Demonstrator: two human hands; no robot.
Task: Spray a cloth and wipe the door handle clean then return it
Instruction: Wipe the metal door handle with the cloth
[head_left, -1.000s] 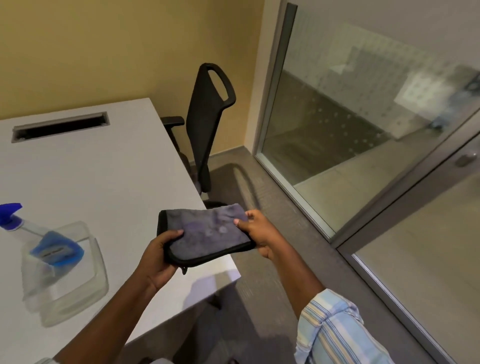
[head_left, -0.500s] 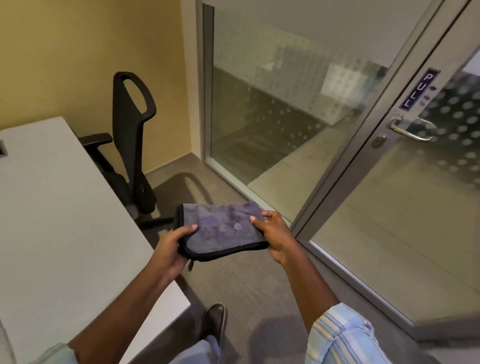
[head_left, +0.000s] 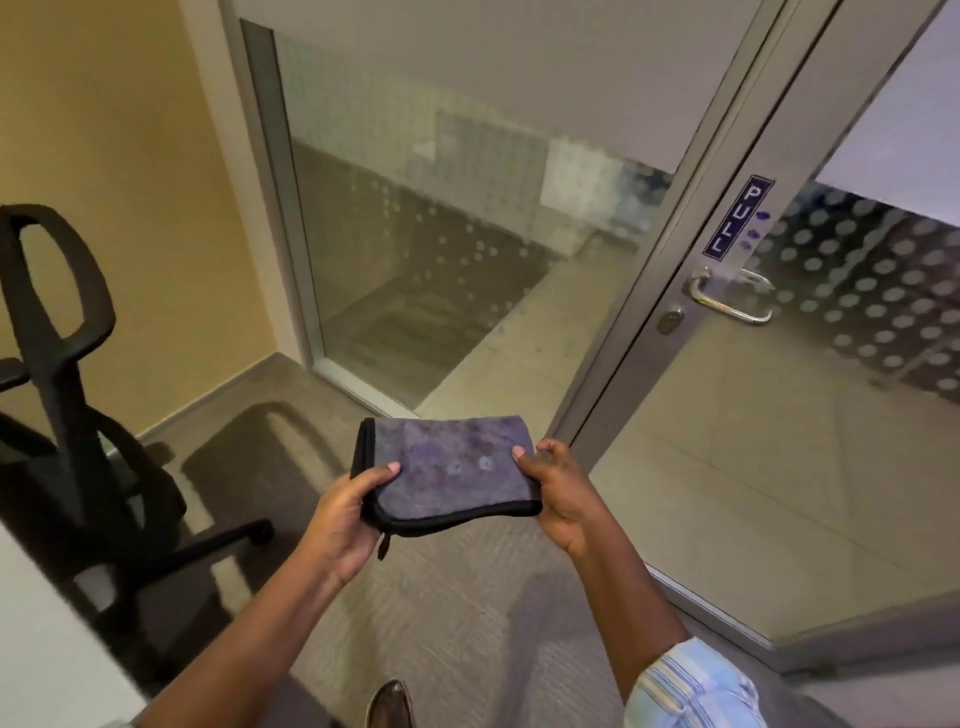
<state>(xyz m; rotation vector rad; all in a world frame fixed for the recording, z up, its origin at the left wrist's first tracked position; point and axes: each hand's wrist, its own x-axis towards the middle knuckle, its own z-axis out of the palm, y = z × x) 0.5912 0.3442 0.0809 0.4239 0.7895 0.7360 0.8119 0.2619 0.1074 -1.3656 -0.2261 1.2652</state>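
Observation:
A folded grey-purple cloth (head_left: 449, 467) with a black hem and a few damp spots is held flat in front of me, over the carpet. My left hand (head_left: 345, 514) grips its near left corner, thumb on top. My right hand (head_left: 558, 486) grips its right edge. The metal door handle (head_left: 730, 299) sits on the glass door's frame at the upper right, under a blue PULL sign (head_left: 737, 217), well beyond the cloth and apart from both hands. The spray bottle is out of view.
A black office chair (head_left: 78, 405) stands at the left by the yellow wall. A white table corner (head_left: 47, 644) shows at the bottom left. A fixed glass panel (head_left: 441, 234) is left of the door. My shoe (head_left: 389, 704) is on the carpet.
My view has swung right, away from the table and spray bottle, toward the glass door. The handle has come into view and closer. Both hands keep the same hold on the cloth.

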